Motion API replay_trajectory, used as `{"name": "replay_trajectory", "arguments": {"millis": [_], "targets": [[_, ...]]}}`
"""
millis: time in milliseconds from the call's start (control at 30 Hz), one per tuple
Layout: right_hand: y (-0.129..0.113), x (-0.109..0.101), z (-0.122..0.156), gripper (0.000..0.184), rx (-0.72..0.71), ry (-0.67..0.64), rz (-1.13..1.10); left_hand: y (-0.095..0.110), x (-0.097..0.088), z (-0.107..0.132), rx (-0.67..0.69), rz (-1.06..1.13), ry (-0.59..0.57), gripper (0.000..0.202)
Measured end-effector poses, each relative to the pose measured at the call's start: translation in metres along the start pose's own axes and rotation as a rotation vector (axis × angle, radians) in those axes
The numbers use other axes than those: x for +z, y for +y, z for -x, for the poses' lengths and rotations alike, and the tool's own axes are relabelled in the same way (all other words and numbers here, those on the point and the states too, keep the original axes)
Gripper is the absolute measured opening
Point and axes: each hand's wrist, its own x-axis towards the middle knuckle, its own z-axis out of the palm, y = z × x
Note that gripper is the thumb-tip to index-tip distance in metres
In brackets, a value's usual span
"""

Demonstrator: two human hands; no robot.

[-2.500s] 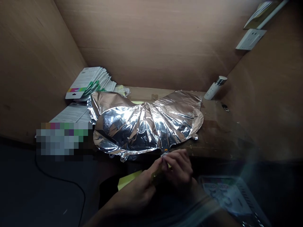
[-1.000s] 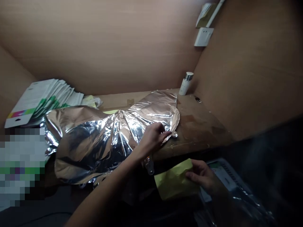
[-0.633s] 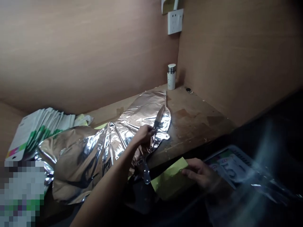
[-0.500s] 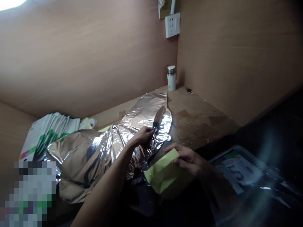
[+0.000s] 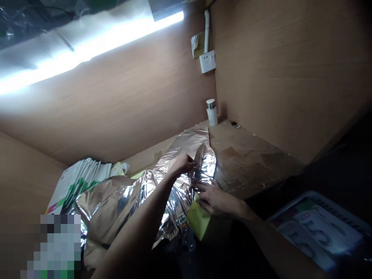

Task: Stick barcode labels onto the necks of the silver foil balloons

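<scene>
Both your hands are closed on the crumpled silver foil balloon: your left hand pinches its far lobe, your right hand grips just below, over a yellow-green paper sheet. The balloon lies along the scarred wooden desk.

Head-worn view, looking down, near hands

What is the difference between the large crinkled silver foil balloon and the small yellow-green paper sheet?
The silver foil balloon is far larger than the yellow-green paper sheet. The balloon is shiny and crumpled; the sheet is matt and smooth. The balloon lies across the wooden shelf, pinched by the left hand; the sheet sits lower, under the right hand. Both are thin, and each is at a hand.
</scene>
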Motion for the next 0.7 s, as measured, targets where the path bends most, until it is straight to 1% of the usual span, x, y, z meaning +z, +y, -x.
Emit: {"name": "replay_trajectory", "arguments": {"millis": [67,133,233,333,400,467,533,633,700], "targets": [[-0.005,-0.008,0.008,0.020,0.000,-0.017,-0.057,-0.002,-0.002,-0.001,0.013,0.060,-0.010,0.026],[-0.007,-0.017,0.016,0.020,-0.009,-0.017,-0.115,-0.007,-0.001,0.000,0.036,0.139,-0.011,0.030],[-0.005,-0.034,0.020,0.020,-0.014,0.056,-0.180,-0.015,0.006,0.002,0.081,0.269,-0.014,0.032],[0.010,-0.052,0.010,0.020,-0.051,0.179,-0.210,-0.021,0.012,0.004,0.131,0.385,-0.037,0.030],[0.025,-0.059,-0.004,0.021,-0.091,0.190,-0.276,-0.026,0.012,0.005,0.158,0.442,-0.066,0.025],[0.040,-0.061,-0.018,0.024,-0.102,0.134,-0.365,-0.032,0.009,0.007,0.172,0.483,-0.087,0.021],[0.051,-0.057,-0.030,0.030,-0.083,0.078,-0.414,-0.039,0.008,0.010,0.170,0.506,-0.097,0.022],[0.054,-0.048,-0.040,0.029,-0.063,0.062,-0.395,-0.048,0.012,0.014,0.142,0.504,-0.104,0.021],[0.050,-0.043,-0.041,0.026,-0.053,0.101,-0.333,-0.051,0.017,0.017,0.114,0.483,-0.073,0.020]]}}
